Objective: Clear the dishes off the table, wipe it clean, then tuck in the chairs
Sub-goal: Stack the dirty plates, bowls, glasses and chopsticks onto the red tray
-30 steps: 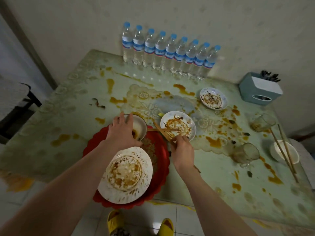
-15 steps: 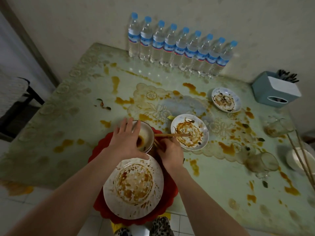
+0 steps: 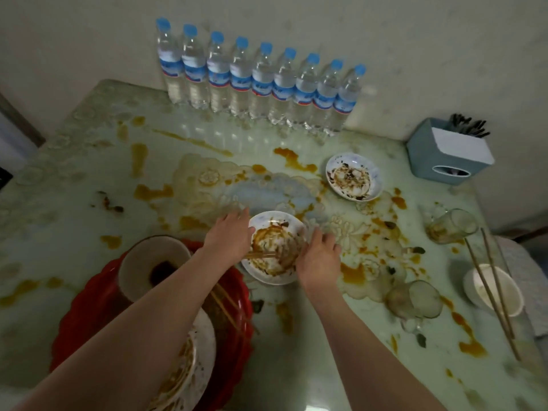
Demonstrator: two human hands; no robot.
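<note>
On glossy table (image 3: 89, 232) | both hands, left (image 3: 229, 237), right (image 3: 318, 256), grip round glazed plate (image 3: 274, 247)

A table (image 3: 74, 209) covered in a glossy, smooth pale green plastic sheet with an embossed lace pattern, smeared with wet orange sauce. Along its far edge stand clear plastic water bottles (image 3: 261, 81) with shiny labels and blue caps. At the near left corner sits a glossy red plastic tray (image 3: 86, 315) holding a glazed ceramic bowl (image 3: 148, 262), a plate (image 3: 198, 351) and thin wooden chopsticks (image 3: 228, 310). Near the middle, a glazed white dish (image 3: 272, 247), greasy with sauce; a second glazed dish (image 3: 353, 176) further back. At the right edge: two clear drinking glasses (image 3: 415, 298), a matt white bowl (image 3: 492, 292) with wooden chopsticks, and a matt blue-grey plastic holder (image 3: 444, 155).
</note>
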